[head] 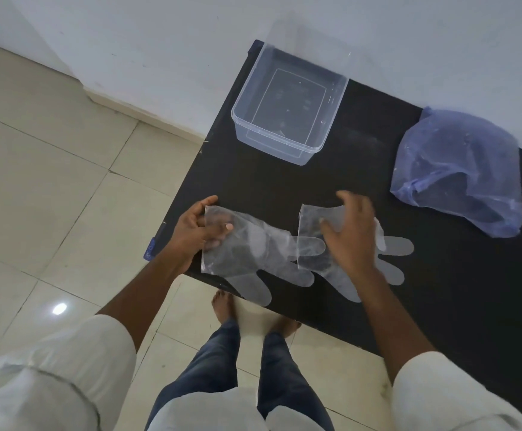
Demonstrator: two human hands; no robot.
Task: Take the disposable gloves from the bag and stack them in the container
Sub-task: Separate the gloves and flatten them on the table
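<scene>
Two clear disposable gloves lie near the front edge of the black table (284,188). My left hand (197,231) pinches the cuff of the left glove (253,253), whose fingers hang past the table edge. My right hand (351,234) rests with spread fingers flat on the right glove (312,241). The clear plastic container (289,104) stands at the table's far left corner with nothing in it. The bluish plastic bag (458,172) lies crumpled at the far right.
The table stands against a white wall. To its left is a beige tiled floor (51,181). My legs and bare feet (222,309) are below the table's front edge.
</scene>
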